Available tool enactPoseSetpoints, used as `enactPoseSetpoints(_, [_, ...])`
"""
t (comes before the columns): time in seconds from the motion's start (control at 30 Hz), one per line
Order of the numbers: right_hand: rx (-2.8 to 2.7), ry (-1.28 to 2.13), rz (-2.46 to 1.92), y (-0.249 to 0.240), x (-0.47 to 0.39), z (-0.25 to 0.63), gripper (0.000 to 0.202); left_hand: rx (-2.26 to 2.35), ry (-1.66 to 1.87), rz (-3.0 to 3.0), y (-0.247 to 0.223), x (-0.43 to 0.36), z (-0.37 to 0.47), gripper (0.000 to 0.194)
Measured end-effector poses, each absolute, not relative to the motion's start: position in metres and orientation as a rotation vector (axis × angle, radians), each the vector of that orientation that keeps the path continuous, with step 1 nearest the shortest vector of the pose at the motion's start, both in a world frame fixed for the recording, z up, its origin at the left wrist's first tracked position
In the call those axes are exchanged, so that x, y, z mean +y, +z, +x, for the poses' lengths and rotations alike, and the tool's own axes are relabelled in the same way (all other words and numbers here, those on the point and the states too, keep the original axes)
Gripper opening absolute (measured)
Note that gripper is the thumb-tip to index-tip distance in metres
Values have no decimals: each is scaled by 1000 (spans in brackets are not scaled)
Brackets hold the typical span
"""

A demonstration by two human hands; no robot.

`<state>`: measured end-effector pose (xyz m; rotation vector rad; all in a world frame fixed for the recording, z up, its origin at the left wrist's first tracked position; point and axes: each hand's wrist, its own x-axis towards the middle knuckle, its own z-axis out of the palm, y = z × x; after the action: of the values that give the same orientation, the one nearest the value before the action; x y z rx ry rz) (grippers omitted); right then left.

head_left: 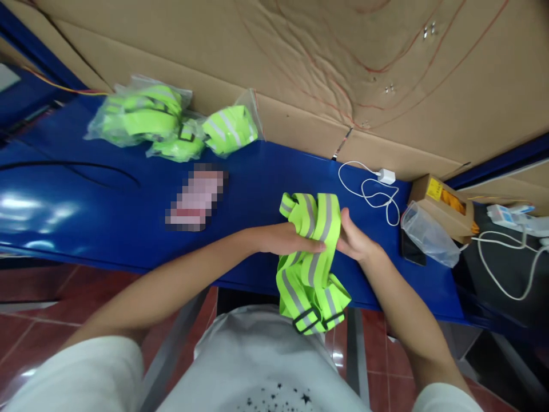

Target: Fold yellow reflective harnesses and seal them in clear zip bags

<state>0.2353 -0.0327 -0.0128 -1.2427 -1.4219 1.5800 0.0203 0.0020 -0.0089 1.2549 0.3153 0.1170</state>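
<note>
A neon yellow-green strap bundle with grey reflective stripes is held in front of my body, over the front edge of the blue table. My left hand is closed on it, with the thumb lying across the front and loops standing above. My right hand touches the right side of the strap, thumb raised and apart; its other fingers are partly hidden behind the band. Two black buckles hang at the lower end of the bundle.
Clear bags of green straps lie at the back left, with another bag beside them. A blurred pink item lies nearer. At right are a white cable, charger, dark phone, plastic bag and cardboard box.
</note>
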Motion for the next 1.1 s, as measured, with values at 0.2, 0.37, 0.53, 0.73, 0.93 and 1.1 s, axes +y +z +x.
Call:
enactPoseSetpoints(0.2, [-1114, 1615, -1225, -1, -33, 235, 62, 205, 48, 1449, -24, -1, 27, 56])
enactPoseSetpoints(0.37, [-1145, 1401, -1243, 8, -39, 251, 58, 99, -103, 1428, -9, 31, 10, 57])
enactPoseSetpoints(0.53, [-1771, 1149, -1060, 16, -37, 252, 25, 341, 313, 1433, 2, 52, -3, 85])
enactPoseSetpoints(0.73, [-1952, 1004, -1002, 10, -32, 243, 40, 412, 300, 1685, -2, 45, 6, 61])
enactPoseSetpoints(0.93, [-2070, 1018, -1021, 15, -37, 250, 85, 572, 550, 1952, 5, 32, 9, 56])
enactPoseSetpoints(1.1, [-1974, 1029, -1134, 11, -38, 251, 73, 639, 596, 2072, 3, 28, 10, 44])
